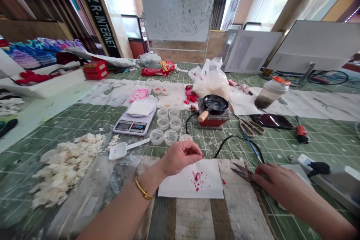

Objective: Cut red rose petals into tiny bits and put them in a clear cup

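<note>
My left hand [182, 155], a gold bangle on its wrist, is held above the upper edge of a white sheet of paper [174, 187]. Its thumb and fingers are pinched together, with a tiny red petal piece [202, 156] just showing at the tips. Small red petal scraps [197, 177] lie scattered on the paper. To the right, my right hand [277, 180] is closed around the handles of a pair of scissors [242, 173]; the blades point left, slightly apart, over the striped cloth [194, 217]. The fingers hide most of the handles.
Beyond the paper stand a small pan [216, 103] on a hot plate [215, 122], several clear cups [163, 123] and a kitchen scale [135, 123]. Whitish flakes [70, 165] and a white scoop [118, 151] lie left; a power strip [332, 183] and black cable [229, 138] lie right.
</note>
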A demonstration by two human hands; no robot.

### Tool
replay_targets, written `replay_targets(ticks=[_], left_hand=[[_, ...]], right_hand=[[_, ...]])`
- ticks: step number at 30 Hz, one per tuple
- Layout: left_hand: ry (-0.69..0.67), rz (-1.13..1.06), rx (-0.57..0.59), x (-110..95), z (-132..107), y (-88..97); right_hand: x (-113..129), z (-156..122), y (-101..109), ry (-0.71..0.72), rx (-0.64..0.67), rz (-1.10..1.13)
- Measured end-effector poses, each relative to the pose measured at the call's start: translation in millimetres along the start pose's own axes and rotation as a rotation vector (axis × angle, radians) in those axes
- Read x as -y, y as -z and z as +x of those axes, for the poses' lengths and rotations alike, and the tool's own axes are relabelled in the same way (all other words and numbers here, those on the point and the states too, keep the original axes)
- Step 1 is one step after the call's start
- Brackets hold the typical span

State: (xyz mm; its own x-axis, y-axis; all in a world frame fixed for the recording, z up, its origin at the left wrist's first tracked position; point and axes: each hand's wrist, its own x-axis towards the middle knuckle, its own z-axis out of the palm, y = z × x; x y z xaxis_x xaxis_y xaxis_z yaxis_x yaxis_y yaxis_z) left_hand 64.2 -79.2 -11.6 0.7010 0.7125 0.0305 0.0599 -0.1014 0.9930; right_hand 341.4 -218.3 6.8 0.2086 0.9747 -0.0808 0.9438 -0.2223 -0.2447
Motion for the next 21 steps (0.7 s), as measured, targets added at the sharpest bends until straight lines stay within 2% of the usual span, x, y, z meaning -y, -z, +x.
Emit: replay_targets(ticks=[2,4,9,12,17,21], left_hand=[[0.028,-0.081,-0.006,1.2,0.4,-1.4],[0.059,-0.159,-0.001,2.5,0.6,-2.9],[0.111,-0.306,0.026,7.7,0.9,-7.6],[0.108,-0.346,0.010,8.5,1.8,-8.1],[0.116,-0.383,-0.033,1.5,2.9,-2.0],[0.114,-0.302,-0.115,-7.2,1.4,6.7]], right_hand=[[14.4,0.5,1.1,0.039,-0.027,0.005],[39.0,1.2,2.4,0.124,-0.082,0.108],[99.3,11.7,-7.8,0.527,-0.208,0.172],[114.4,23.1,-15.2,0.639,-0.236,0.156],[112.5,40.4,-12.7,0.657,-0.186,0.193],[102.8,57.8,-8.4,0.477,-0.141,0.106]])
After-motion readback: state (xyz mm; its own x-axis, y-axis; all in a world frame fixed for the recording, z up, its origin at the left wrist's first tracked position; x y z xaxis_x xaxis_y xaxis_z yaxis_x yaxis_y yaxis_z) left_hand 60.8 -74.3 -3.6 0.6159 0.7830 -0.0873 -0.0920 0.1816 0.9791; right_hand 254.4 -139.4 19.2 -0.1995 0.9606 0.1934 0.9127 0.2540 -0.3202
